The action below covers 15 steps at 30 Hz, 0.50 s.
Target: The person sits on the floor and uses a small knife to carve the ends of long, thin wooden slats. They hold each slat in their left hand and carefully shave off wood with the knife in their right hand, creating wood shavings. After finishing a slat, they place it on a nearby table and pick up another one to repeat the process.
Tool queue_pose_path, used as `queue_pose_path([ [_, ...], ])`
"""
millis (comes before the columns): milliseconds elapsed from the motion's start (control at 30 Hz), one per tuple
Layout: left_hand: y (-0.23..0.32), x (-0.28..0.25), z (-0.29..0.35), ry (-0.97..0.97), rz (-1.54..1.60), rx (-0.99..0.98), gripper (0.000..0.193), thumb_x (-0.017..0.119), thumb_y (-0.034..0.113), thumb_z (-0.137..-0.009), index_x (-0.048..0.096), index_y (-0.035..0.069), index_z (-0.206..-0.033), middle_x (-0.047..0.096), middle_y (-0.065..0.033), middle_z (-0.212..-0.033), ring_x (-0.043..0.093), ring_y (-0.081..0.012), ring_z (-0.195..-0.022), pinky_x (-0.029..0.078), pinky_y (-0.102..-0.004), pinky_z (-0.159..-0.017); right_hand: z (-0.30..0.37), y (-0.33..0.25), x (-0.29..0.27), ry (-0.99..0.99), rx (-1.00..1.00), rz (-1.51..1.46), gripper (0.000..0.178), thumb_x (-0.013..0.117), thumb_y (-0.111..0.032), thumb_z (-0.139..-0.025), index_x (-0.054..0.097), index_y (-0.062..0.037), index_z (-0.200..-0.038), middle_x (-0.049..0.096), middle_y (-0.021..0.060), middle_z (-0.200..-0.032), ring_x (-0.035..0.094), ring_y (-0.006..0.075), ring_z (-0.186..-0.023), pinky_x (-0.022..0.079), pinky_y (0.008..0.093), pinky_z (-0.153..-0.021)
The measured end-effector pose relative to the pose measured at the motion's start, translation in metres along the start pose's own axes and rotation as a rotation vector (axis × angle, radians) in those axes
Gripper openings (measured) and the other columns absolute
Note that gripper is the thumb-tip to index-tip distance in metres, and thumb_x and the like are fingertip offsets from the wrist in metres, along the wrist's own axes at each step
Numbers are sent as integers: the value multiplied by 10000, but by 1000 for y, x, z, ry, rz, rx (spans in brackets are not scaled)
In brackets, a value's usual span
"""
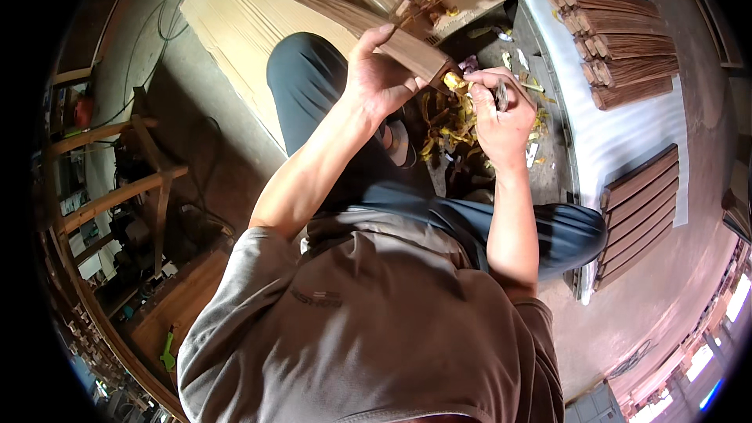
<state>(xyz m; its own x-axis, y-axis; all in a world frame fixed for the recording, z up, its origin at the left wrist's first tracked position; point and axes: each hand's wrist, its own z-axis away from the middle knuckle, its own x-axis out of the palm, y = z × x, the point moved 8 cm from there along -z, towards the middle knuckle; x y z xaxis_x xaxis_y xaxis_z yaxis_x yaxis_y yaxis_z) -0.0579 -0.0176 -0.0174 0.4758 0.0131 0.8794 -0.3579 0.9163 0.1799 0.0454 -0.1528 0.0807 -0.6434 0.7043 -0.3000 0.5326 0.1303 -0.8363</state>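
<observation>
In the head view, we are holding a long brown wooden slat (411, 51) in our left hand (372, 77), fingers partly curled beneath and thumb on top. Our right hand (503, 117), fingers folded, is gripping a slim metal tool (502, 95) beside the slat's yellow-wrapped end (452, 81). Yellow scraps (446, 131) are lying below the slat. Right of it, a white sheet (583, 153) is bearing similar brown slats (627, 43); left of it, an open wooden-framed rack (117, 203) is holding items too small to tell.
</observation>
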Motion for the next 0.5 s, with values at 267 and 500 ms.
queue_pose_path([
  [267,-9,-21,22,102,-76,90,569,732,307,-850,515,18,-1290,631,-150,-1145,631,-273,-1059,568,-464,-890,29,-21,20,-168,-294,415,306,713,73,-723,632,-52,-990,673,85,-886,671,196,-673,504,322,-562],
  [500,-20,-42,23,21,401,16,592,724,139,-744,511,-75,-1253,601,-255,-1160,556,-428,-1178,413,-553,-1120,20,22,-50,84,261,88,537,434,-484,-1066,679,-25,-934,716,88,-948,640,174,-977,524,312,-756],
])
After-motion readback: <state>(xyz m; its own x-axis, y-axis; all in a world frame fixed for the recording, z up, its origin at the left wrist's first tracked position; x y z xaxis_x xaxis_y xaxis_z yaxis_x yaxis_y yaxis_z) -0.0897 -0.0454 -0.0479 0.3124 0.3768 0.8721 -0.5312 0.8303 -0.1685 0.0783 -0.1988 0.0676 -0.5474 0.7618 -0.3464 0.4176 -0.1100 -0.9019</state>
